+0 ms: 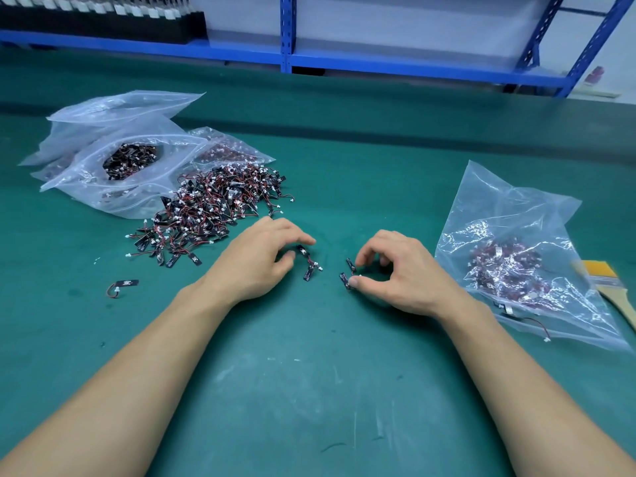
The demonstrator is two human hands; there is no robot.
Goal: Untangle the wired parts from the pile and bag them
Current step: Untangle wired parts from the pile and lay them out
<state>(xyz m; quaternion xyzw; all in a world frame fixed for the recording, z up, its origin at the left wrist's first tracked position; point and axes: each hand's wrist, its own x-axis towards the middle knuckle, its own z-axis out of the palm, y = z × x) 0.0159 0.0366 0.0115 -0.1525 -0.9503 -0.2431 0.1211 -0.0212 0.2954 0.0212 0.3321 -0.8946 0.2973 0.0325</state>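
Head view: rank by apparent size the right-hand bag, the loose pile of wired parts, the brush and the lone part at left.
1. right-hand bag
2. loose pile
3. brush, cut off by the frame edge, so its place is unsure
4. lone part

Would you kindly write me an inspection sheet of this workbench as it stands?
Surface: green mat, scuffed with pale marks.
Job's things: pile of wired parts beside open bags, left; filled bag, right; one stray part near the pile.
Clutter: brush beside the filled bag.
Grippers: left hand curled over a tangled pair, grip unclear; right hand pinches a second pair.
Cables: thin red-black leads on the parts; one lead lies at the filled bag's near edge.
Surroundings: blue shelving behind the bench.
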